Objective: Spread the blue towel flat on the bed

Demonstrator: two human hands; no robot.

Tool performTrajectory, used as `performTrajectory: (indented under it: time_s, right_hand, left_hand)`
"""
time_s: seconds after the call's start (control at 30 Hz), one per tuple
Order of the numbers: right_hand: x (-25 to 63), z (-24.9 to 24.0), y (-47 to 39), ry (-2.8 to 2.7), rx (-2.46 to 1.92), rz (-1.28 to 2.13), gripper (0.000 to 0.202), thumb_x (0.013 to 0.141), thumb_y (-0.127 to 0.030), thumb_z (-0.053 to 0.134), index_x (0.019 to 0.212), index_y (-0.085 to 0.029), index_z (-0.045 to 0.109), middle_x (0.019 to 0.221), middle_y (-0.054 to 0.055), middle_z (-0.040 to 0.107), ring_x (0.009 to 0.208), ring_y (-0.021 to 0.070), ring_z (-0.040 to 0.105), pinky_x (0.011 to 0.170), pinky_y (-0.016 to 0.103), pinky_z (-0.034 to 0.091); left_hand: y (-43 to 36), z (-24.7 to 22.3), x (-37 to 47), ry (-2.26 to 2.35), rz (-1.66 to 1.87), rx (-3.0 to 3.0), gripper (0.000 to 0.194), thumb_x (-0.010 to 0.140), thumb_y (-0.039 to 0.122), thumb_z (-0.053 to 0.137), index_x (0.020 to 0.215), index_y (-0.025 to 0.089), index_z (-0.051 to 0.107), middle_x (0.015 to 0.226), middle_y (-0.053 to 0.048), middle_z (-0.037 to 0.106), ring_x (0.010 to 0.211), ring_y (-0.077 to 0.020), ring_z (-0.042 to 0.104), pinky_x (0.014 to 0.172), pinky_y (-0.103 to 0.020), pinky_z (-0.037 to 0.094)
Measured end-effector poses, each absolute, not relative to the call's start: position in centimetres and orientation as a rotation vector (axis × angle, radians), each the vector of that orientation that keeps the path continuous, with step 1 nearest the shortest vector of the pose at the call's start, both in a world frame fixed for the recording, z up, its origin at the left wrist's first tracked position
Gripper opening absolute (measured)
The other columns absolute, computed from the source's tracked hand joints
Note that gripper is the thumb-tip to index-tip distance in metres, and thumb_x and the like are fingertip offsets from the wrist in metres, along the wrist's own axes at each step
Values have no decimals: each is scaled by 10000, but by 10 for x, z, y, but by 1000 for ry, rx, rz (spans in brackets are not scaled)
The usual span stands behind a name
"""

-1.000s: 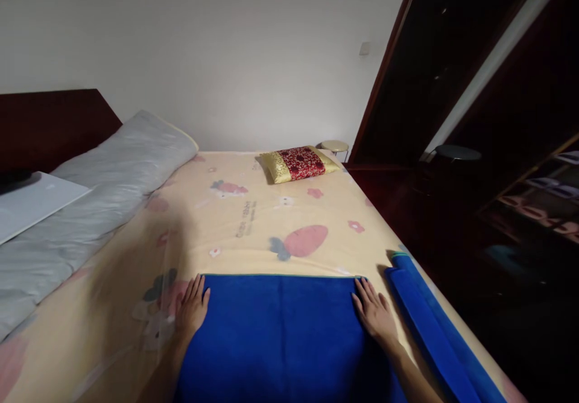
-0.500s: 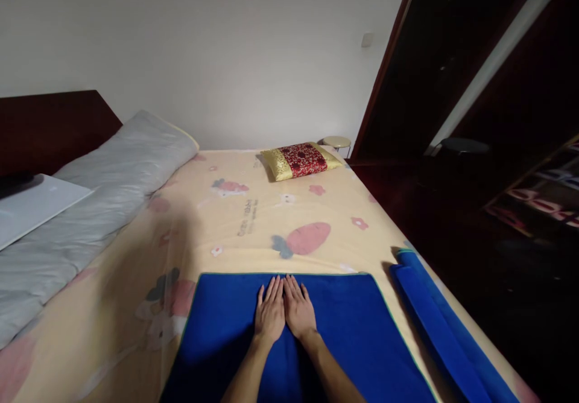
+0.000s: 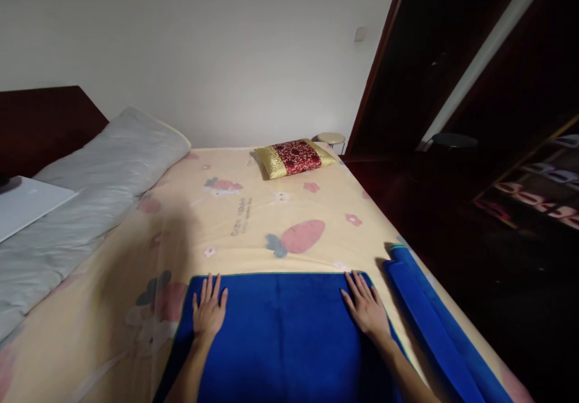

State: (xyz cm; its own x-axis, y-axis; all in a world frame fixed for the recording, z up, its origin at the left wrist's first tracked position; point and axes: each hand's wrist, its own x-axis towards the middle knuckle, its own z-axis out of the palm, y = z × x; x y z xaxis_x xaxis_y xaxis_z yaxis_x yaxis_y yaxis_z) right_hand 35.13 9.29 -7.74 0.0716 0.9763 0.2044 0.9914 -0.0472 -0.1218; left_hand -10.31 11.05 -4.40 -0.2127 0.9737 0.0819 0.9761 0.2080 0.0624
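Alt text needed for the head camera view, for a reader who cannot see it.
Left hand and right hand press flat, apart, on a blue fabric towel spread on a cream cartoon-print bed sheet. A folded blue cloth lies right; a red-and-gold cushion sits beyond.

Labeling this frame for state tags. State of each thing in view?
Blue towel: spread flat on the bed.
Left hand: open, palm down near the towel's far left corner.
Right hand: open, palm down near its far right corner.
Second blue towel: folded long, along the bed's right edge.
Red and gold pillow: lying flat at the far end.
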Motion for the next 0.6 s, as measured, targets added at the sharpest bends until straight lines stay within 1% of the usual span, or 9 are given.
performTrajectory:
  time_s: [0.13, 0.2, 0.27, 0.3, 0.33, 0.43, 0.47, 0.53, 0.6]
  right_hand:
    - [375, -83, 91, -1925, -2186, -139, 732, 933, -586, 126, 1484, -124, 256, 1534, 110, 356, 1436, 220, 264, 1179, 463, 165]
    - [364, -81, 93, -1825, -2238, -166, 760, 933, -569, 88, 1468, -66, 281, 1523, 152, 362, 1426, 254, 287, 1181, 485, 145]
    - [337, -77, 95, -1752, -2243, -185, 765, 937, -551, 87, 1457, -28, 287, 1525, 183, 343, 1429, 283, 276, 1178, 509, 142]
    - [317, -74, 96, -1763, -2212, -173, 748, 942, -540, 108, 1461, -29, 277, 1531, 182, 327, 1435, 285, 261, 1175, 512, 151]
    - [295, -71, 96, -1815, -2153, -143, 709, 950, -520, 138, 1471, -55, 263, 1539, 162, 315, 1441, 273, 248, 1174, 505, 164]
    - [223, -60, 96, -2121, -1874, 71, 563, 972, -400, 208, 1483, -169, 261, 1554, 62, 294, 1444, 210, 242, 1169, 439, 218]
    - [202, -57, 96, -2200, -1799, 146, 535, 971, -336, 217, 1482, -184, 261, 1557, 46, 283, 1445, 196, 235, 1170, 423, 224]
    - [175, -52, 98, -2275, -1750, 277, 523, 960, -267, 233, 1474, -184, 280, 1548, 44, 300, 1440, 179, 244, 1167, 402, 238]
    - [170, -50, 101, -2306, -1733, 327, 519, 960, -282, 255, 1472, -196, 279, 1546, 42, 300, 1439, 180, 247, 1169, 415, 241]
  left_hand:
    - [112, -40, -136, -2454, -62, -1900, 555, 971, 448, 207, 1496, 270, 193, 1599, -37, 190, 1458, -220, 212, 1163, -528, 209]
    - [111, -38, -129, -2461, -39, -1849, 550, 969, 419, 224, 1493, 249, 221, 1589, -62, 217, 1448, -231, 242, 1160, -535, 206]
    - [109, -36, -105, -2395, -82, -1872, 539, 972, 372, 209, 1491, 228, 234, 1583, -77, 227, 1448, -233, 244, 1160, -538, 201]
    - [106, -37, -87, -2318, -127, -1939, 533, 974, 345, 194, 1491, 222, 229, 1583, -75, 223, 1451, -225, 234, 1164, -531, 199]
    - [104, -38, -66, -2188, -179, -2071, 526, 974, 315, 186, 1492, 228, 224, 1582, -58, 228, 1456, -205, 218, 1174, -503, 194]
    - [98, -46, 2, -1831, -306, -2437, 532, 971, 280, 232, 1497, 229, 173, 1562, -30, 300, 1441, -172, 258, 1179, -434, 246]
    - [97, -48, 21, -1778, -336, -2487, 537, 967, 270, 253, 1497, 225, 174, 1553, -32, 324, 1432, -171, 279, 1172, -419, 272]
    - [98, -52, 44, -1754, -358, -2534, 534, 965, 282, 282, 1490, 218, 205, 1532, -42, 369, 1413, -176, 324, 1153, -416, 314]
    - [102, -52, 47, -1762, -350, -2559, 525, 972, 317, 289, 1487, 245, 217, 1530, -35, 373, 1407, -180, 337, 1146, -438, 324]
